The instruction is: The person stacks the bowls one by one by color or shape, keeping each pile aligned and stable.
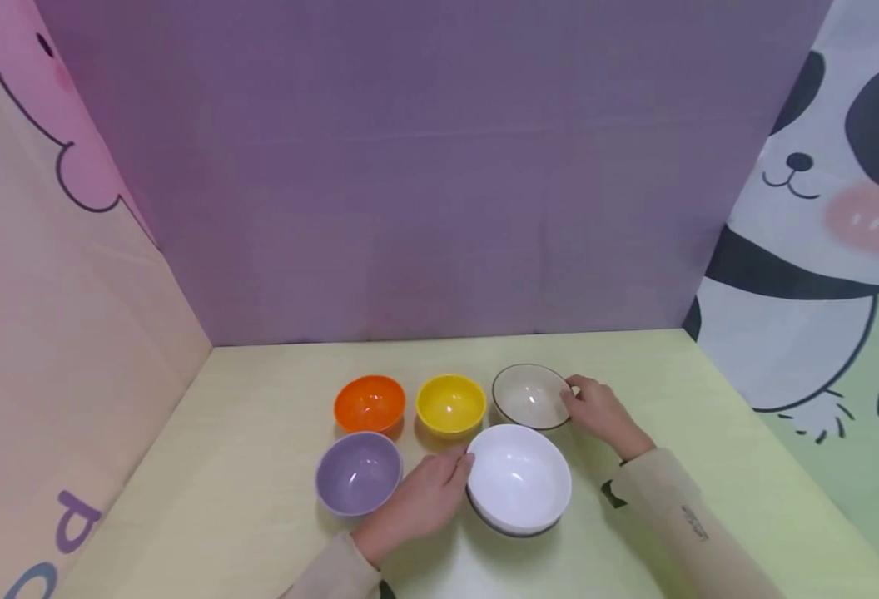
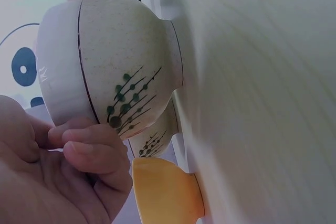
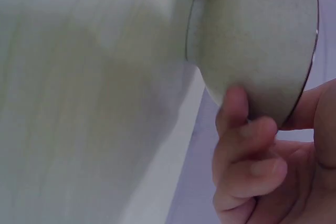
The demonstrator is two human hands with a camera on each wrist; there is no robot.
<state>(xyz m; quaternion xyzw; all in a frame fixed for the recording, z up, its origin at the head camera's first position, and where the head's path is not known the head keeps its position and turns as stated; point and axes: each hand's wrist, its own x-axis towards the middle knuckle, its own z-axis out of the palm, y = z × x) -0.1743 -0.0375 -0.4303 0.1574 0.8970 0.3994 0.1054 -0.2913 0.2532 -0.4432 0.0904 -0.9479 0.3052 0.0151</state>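
My left hand (image 1: 426,496) grips the left rim of a white bowl (image 1: 518,476). That bowl is nested in a speckled beige bowl (image 2: 123,56) with a dark rim line and a green sprig pattern, whose foot is down by the table in the left wrist view. Farther back, my right hand (image 1: 601,416) pinches the right rim of another beige bowl (image 1: 529,396), also dark-rimmed. Its fingers (image 3: 252,129) curl under the outer wall, with the thumb at the rim. This bowl stands just behind the white one.
A yellow bowl (image 1: 450,405) and an orange bowl (image 1: 369,404) line up left of the rear beige bowl. Close to my left hand is a purple bowl (image 1: 359,474). A purple wall (image 1: 439,183) rises behind the pale table (image 1: 260,416), with printed panels on both sides.
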